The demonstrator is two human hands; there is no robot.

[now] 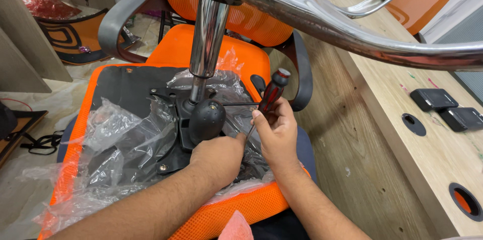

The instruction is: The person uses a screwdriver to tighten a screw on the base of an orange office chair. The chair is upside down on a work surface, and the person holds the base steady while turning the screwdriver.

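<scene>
On top of the upside-down orange chair seat (166,49) we see both hands close together. Our right hand (275,134) is wrapped tight around a screwdriver (271,93) with a red and black handle. The handle sticks up and the thin metal tip points down, to just beside our left hand (217,157). Our left hand is curled into a loose fist and rests on the black metal plate (151,94) under the seat, right next to a round black knob (206,119). We cannot tell if it pinches anything. Crinkly clear plastic wrap (121,129) lies all over the plate. A shiny silver pole (206,33) stands up from the middle. A long wooden table (402,89) is on the right.
</scene>
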